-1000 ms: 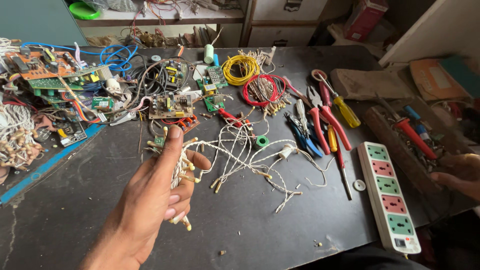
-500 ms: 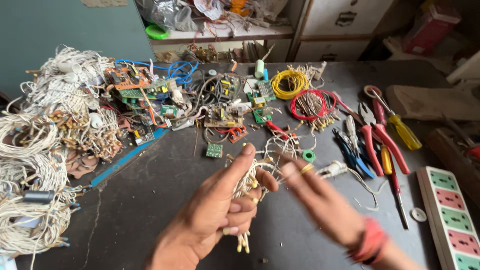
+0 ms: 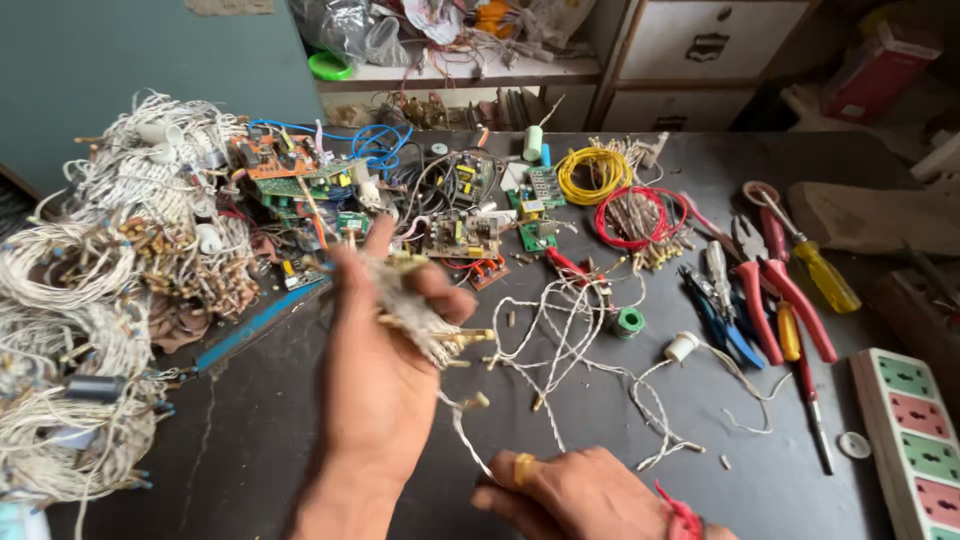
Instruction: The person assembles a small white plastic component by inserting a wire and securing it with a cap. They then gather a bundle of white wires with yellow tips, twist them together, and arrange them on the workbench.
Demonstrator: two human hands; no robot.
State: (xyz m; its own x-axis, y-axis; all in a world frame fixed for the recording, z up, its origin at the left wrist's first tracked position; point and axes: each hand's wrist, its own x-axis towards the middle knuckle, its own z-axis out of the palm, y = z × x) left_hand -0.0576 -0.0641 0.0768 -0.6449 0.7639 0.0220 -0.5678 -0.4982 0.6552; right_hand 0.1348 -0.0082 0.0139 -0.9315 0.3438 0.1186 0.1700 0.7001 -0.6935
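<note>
A bundle of white wires point(image 3: 420, 318) with small tan tips sits in the left hand point(image 3: 375, 385), raised above the dark worktable point(image 3: 270, 430); the thumb and curled fingers close around it, and the tips stick out to the right. One white strand point(image 3: 462, 432) trails down from the bundle to the right hand point(image 3: 575, 495), which lies low near the bottom edge with a ring on one finger and a red thread at the wrist. Its fingers are bent over the strand's lower end, but whether they pinch it I cannot tell.

Just beyond the bundle, loose white wires point(image 3: 570, 340) sprawl across the table, with a green tape roll point(image 3: 628, 322) and a small white socket point(image 3: 681, 346) among them. Farther back lie green circuit boards point(image 3: 465, 232), a yellow wire coil point(image 3: 588, 172) and a red wire coil point(image 3: 636, 212). To the left, big heaps of white wire point(image 3: 75, 330) pile up. On the right are pliers with red handles point(image 3: 768, 285), a yellow-handled screwdriver point(image 3: 820, 270) and a white power strip point(image 3: 915, 435) with coloured sockets.
</note>
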